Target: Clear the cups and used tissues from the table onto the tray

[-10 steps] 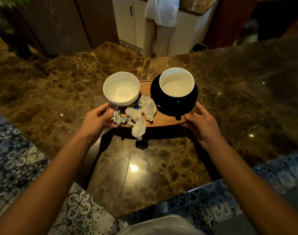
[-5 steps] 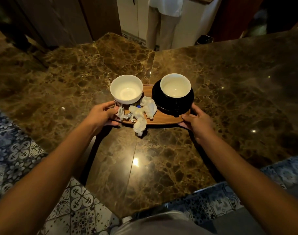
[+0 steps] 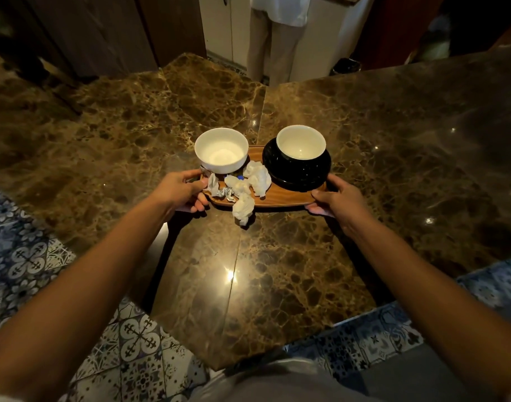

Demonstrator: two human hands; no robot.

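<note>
An oval wooden tray [image 3: 283, 195] is at the middle of the marble table [image 3: 277, 285]. A white cup [image 3: 221, 150] stands at its left end. A second cup, white inside and black outside [image 3: 301, 142], sits on a black saucer [image 3: 297, 177] at its right end. Several crumpled white tissues [image 3: 257, 177] and a foil wrapper [image 3: 223, 193] lie between them, and one tissue [image 3: 242, 208] hangs over the near rim. My left hand [image 3: 181, 191] grips the tray's left end. My right hand [image 3: 339, 198] grips its right end.
The brown marble table stretches away on both sides and to the rear. A person in light trousers [image 3: 273, 39] stands behind it by white cabinets. Dark wooden doors [image 3: 103, 33] are at the back left. Patterned blue floor tiles [image 3: 25, 256] show beside the table's near edge.
The tray with both hands on its ends has moved away from me toward the table's middle and looks smaller. Both arms have stretched out further.
</note>
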